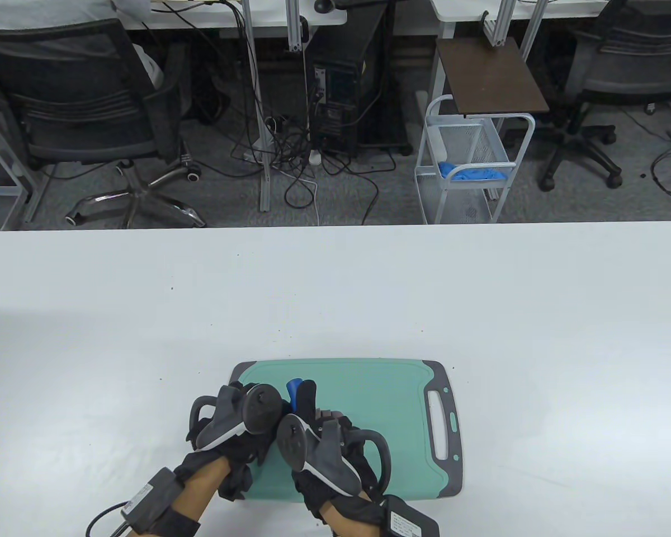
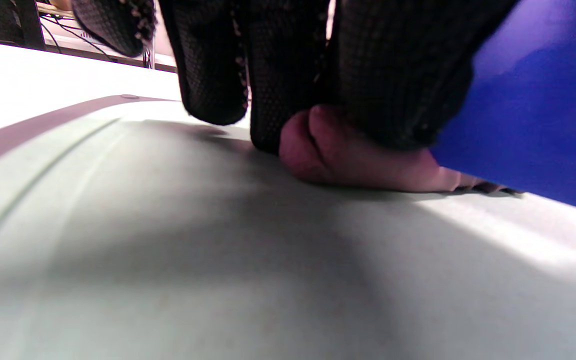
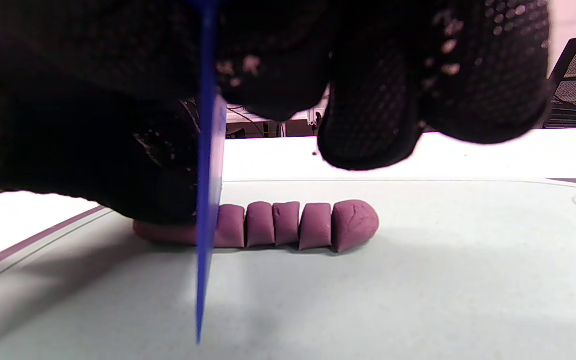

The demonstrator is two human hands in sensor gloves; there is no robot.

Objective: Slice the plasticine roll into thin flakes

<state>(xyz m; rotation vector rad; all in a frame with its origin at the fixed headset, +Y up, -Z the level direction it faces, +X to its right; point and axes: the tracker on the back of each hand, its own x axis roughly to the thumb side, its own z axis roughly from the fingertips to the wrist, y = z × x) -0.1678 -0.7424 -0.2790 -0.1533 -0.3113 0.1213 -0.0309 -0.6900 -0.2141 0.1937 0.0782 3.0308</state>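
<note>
We are working mid-slice at the near left part of a mint-green plastic cutting board with a grey rim, lying on a white table. Going left to right: our left hand is pressing down on the uncut left stretch of a purple plasticine roll, its gloved fingers resting on top of the clay and pinning it to the board; they are lying close together, bent over the roll rather than spread. Just to the right, our right hand is gripping a thin blue plastic blade upright, fingers curled tightly around its upper part; how the thumb lies we cannot tell. The blade is standing edge-down, crossing the roll where the uncut stretch meets the cut pieces, its tip reaching the board surface in the right wrist view. We judge this a cut in progress or just completed, with most of the roll not yet sliced. The next move, as we judge it, calls for lifting the blade, shifting it a little leftward, and pressing straight down while the left hand is steadying the roll. Right of the blade, five chunks are sitting touching in a row, the last one rounded; they are looking thick and wedge-like, not thin flakes, so closer spacing seems needed. The clay appears soft, matte, faintly cracked.
</note>
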